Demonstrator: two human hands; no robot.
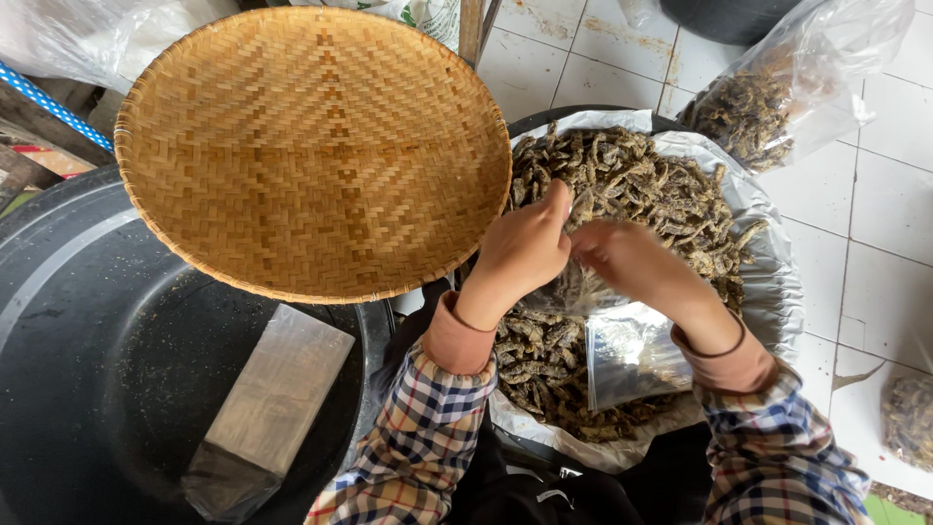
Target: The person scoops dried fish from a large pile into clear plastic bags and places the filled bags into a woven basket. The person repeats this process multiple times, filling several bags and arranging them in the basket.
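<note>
The lined basin (777,292) of dark, crumb-coated dried pieces (641,185) sat heaped on the tiled floor, so most of the bagging looked undone; only the filled bag (777,97) beyond it seemed finished. Over the heap, the small clear bag (627,355) hung mostly empty, its mouth pinched shut-fingered by the left hand (525,248) and right hand (632,262).

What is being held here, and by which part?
Both hands, left hand and right hand, hold a small clear plastic bag by its top opening edge.
</note>
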